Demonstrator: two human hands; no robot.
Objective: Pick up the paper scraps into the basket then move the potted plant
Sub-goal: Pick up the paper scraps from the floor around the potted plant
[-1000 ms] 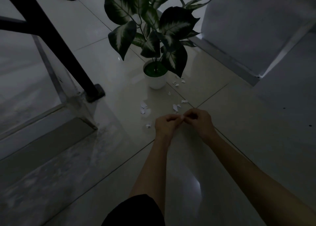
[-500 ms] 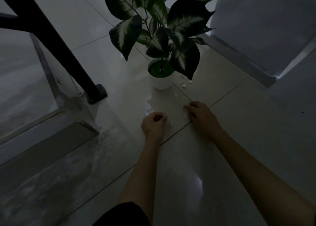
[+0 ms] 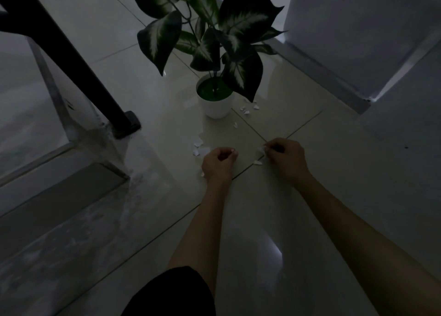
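Observation:
White paper scraps (image 3: 198, 146) lie scattered on the pale tiled floor in front of a potted plant (image 3: 215, 100) with dark variegated leaves in a white pot. More scraps (image 3: 248, 109) lie to the right of the pot. My left hand (image 3: 218, 164) is curled into a fist just right of the nearest scraps; what it holds is hidden. My right hand (image 3: 285, 155) pinches a small white scrap (image 3: 261, 149) at its fingertips, with another scrap (image 3: 257, 162) on the floor below it. No basket is in view.
A black slanted metal leg (image 3: 78, 65) ends in a foot on a raised step at the left. A grey wall and skirting (image 3: 334, 72) run along the right. The scene is dim.
My hands were joined a second ago, then separated. The right hand has closed its fingers on a scrap. The view has moved closer to the plant.

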